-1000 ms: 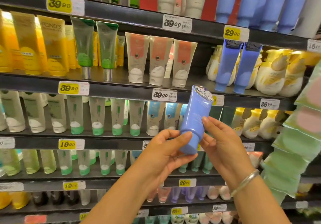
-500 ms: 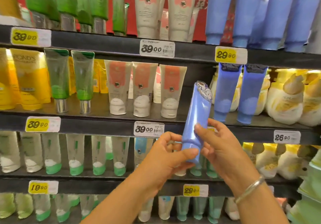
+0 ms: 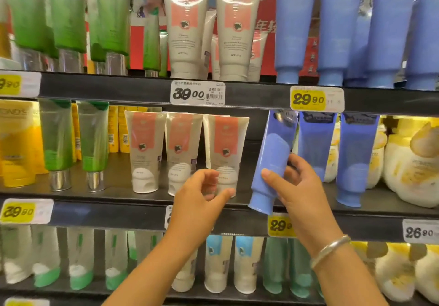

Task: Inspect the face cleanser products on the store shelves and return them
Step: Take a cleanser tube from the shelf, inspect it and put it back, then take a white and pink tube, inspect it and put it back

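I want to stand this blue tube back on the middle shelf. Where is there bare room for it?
The free patch is the gap between the salmon-label tubes and the standing blue tubes, where the right hand holds the tilted blue tube. Further right, the blue tubes and yellow bottles crowd together.

Dark store shelves (image 3: 261, 96) carry yellow price tags (image 3: 308, 99).
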Demonstrator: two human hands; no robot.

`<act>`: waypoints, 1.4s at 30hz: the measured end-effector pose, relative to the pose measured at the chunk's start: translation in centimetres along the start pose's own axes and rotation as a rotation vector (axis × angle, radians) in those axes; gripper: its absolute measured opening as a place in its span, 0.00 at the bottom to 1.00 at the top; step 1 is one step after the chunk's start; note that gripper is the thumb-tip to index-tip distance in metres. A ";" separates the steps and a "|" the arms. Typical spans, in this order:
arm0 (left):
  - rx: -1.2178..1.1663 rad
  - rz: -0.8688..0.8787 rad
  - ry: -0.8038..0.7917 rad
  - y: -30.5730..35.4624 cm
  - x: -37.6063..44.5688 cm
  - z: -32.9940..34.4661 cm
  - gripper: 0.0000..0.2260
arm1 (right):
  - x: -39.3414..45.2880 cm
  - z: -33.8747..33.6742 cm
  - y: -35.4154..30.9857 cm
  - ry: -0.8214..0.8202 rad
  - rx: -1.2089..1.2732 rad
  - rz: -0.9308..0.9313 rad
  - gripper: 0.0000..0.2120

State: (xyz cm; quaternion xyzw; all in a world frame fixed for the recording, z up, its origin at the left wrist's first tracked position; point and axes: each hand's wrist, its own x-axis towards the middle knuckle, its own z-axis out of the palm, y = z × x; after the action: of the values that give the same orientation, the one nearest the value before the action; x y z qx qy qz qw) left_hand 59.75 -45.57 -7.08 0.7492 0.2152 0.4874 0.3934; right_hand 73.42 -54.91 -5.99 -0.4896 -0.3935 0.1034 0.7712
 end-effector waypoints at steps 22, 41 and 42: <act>0.180 -0.014 0.022 -2.2 4.5 2.4 0.28 | 0.5 0.5 2.9 0.060 -0.623 -0.215 0.36; 0.047 -0.098 -0.073 -0.3 3.1 0.8 0.22 | 1.0 1.3 2.6 0.220 -0.736 -0.172 0.34; 0.029 -0.120 -0.082 0.0 2.9 0.6 0.21 | 0.9 1.4 2.4 0.217 -0.742 -0.166 0.34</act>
State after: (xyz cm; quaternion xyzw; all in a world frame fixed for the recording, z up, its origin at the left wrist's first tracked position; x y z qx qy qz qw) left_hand 61.60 -43.74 -5.59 0.7600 0.2506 0.4287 0.4193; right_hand 73.58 -52.32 -7.31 -0.7098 -0.3585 -0.1610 0.5846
